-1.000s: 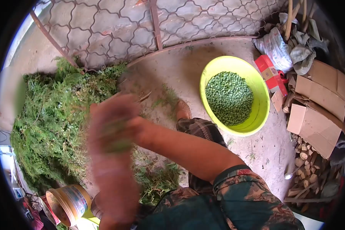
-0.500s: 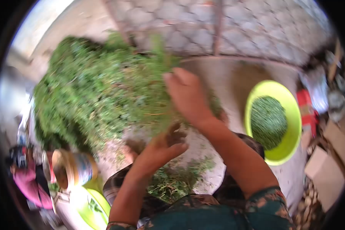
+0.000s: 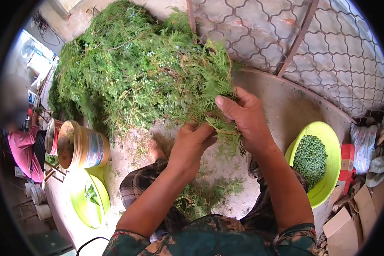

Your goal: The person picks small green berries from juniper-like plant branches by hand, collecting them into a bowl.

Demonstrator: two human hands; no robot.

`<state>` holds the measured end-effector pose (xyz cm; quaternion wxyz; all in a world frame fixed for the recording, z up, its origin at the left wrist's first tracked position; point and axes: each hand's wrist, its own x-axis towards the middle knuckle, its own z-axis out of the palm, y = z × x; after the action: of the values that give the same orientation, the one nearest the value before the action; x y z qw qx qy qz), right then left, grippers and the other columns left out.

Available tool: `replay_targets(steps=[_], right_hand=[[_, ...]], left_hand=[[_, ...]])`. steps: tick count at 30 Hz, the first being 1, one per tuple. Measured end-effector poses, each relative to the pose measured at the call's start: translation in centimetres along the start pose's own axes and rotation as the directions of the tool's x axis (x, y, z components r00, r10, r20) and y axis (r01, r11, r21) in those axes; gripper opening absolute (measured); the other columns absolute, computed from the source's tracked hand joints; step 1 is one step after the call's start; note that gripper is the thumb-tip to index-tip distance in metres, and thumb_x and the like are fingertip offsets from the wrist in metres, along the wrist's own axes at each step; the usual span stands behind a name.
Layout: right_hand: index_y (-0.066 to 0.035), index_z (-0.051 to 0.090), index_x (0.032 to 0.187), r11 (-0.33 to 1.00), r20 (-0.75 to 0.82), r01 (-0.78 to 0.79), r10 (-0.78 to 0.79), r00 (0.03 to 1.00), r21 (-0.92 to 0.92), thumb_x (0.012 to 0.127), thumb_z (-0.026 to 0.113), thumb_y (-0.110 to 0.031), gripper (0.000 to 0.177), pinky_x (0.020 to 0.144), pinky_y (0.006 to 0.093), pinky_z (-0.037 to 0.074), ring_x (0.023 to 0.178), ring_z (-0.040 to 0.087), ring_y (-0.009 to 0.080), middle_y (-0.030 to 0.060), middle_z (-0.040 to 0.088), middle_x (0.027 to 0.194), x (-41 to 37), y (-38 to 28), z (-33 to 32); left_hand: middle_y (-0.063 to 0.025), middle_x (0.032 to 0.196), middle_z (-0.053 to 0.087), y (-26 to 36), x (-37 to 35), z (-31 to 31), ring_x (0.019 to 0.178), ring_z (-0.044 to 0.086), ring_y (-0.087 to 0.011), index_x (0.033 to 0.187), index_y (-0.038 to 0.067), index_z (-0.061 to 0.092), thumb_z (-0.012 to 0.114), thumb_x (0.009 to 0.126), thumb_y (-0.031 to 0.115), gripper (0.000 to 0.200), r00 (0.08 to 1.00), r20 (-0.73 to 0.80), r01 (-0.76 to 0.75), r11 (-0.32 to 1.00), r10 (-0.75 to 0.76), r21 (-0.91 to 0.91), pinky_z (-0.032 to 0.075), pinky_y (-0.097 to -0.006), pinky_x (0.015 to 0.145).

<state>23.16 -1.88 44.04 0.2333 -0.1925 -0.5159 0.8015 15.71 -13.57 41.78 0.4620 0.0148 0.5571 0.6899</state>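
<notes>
A leafy green conifer sprig [image 3: 223, 124] with flat, scaly foliage hangs between my two hands. My right hand [image 3: 249, 119] is closed on it, thumb pressed toward the fingers. My left hand [image 3: 191, 143] pinches at its lower left side, and its fingertips are partly hidden by the leaves. Just beyond them rises a big heap of conifer branches [image 3: 115, 77], dotted with small pale blue-green berries. On the floor between my knees lie loose green clippings [image 3: 205, 194].
At right stands a lime-green basin [image 3: 338, 164] filled with small green berries [image 3: 310, 160]. Another lime basin [image 3: 100, 187] holds a few leaves at left, beside a yellowish bucket [image 3: 77, 147]. A person in pink [image 3: 25, 147] sits far left. Wire mesh [image 3: 251, 34] and cardboard [image 3: 343, 232] border the right.
My left hand has moved up and right to meet my right hand, which has shifted right and down with the sprig. The view has turned, so the heap and basins appear shifted.
</notes>
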Motion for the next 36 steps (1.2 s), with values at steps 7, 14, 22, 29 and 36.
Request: replay_targets(steps=[7,14,22,29,36], right_hand=[[0.0,0.06,0.1,0.966,-0.116,0.191,-0.213,0.97,-0.173,0.087,0.056,-0.01,0.017,0.063,0.0197,0.044,0.073,0.052,0.003,-0.0015,0.061,0.084,-0.3,0.8,0.5],[0.001,0.057,0.099,0.95,-0.043,0.093,-0.11,0.993,-0.298,0.09,0.048,-0.01,0.016,0.064,0.0244,0.047,0.07,0.052,0.0062,0.0005,0.058,0.079,-0.3,1.4,-0.2],[0.0,0.055,0.104,0.952,-0.014,0.002,-0.006,1.0,-0.305,0.09,0.046,-0.006,0.018,0.077,0.0278,0.047,0.082,0.058,0.0114,0.007,0.063,0.088,-1.8,0.7,0.5],[-0.001,0.054,0.115,0.985,0.138,-0.153,0.163,0.977,-0.081,0.085,0.063,-0.015,0.034,0.09,0.0285,0.04,0.097,0.054,0.0119,0.0021,0.059,0.106,-1.8,1.5,0.5],[-0.002,0.061,0.107,0.964,0.133,-0.264,0.267,0.955,-0.043,0.084,0.064,-0.015,0.026,0.081,0.0249,0.043,0.086,0.055,0.008,0.0007,0.062,0.095,-1.7,0.8,0.7]], left_hand=[[-0.0033,0.08,0.058,-1.8,-0.7,-0.6,0.07,0.055,-0.012,0.089,0.0,0.058,0.06,0.085,0.02,0.02,0.998,-0.054,0.012,0.999,-0.015,-0.052,0.046,-0.0253,0.066],[-0.0043,0.088,0.062,-1.6,-0.1,-0.7,0.074,0.058,-0.0121,0.097,-0.001,0.059,0.065,0.084,0.017,0.023,0.997,-0.031,-0.068,0.998,0.068,0.018,0.047,-0.0263,0.063],[-0.0017,0.09,0.065,-0.8,-0.3,-0.7,0.082,0.059,-0.0087,0.099,0.003,0.062,0.066,0.081,0.002,0.018,0.884,0.066,-0.459,0.886,0.462,-0.059,0.05,-0.0243,0.068],[-0.0029,0.096,0.065,0.2,0.6,-2.0,0.086,0.06,-0.0089,0.106,0.005,0.06,0.066,0.079,-0.002,0.029,0.913,0.101,-0.4,0.916,0.395,0.024,0.05,-0.0247,0.075],[-0.0023,0.094,0.066,1.5,0.2,-2.6,0.081,0.06,-0.0091,0.107,0.004,0.06,0.066,0.08,0.0,0.028,0.955,0.09,-0.278,0.958,0.284,-0.073,0.049,-0.0231,0.072]])
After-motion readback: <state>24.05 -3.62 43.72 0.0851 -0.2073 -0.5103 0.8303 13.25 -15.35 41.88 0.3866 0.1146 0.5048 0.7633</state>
